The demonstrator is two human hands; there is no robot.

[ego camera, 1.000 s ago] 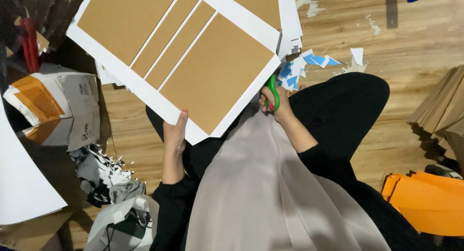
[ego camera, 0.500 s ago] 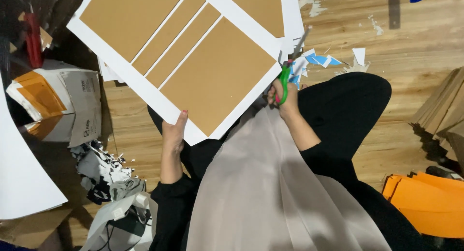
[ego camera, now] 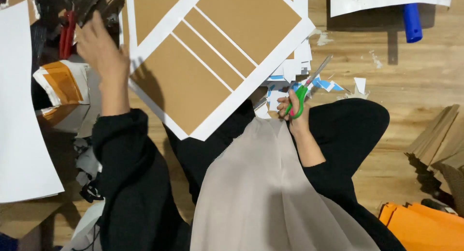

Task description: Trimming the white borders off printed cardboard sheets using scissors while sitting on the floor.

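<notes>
Head view: gripping green-handled scissors (ego camera: pixel 302 92) in my right hand (ego camera: pixel 291 116), I'm risking the brown-panelled white board (ego camera: pixel 212 57) slipping from my open left hand (ego camera: pixel 99 50).

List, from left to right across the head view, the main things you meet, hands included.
Large white sheet → left hand → brown card with white strips → right hand holding green-handled scissors → blue marker → stack of cardboard pieces.
</notes>
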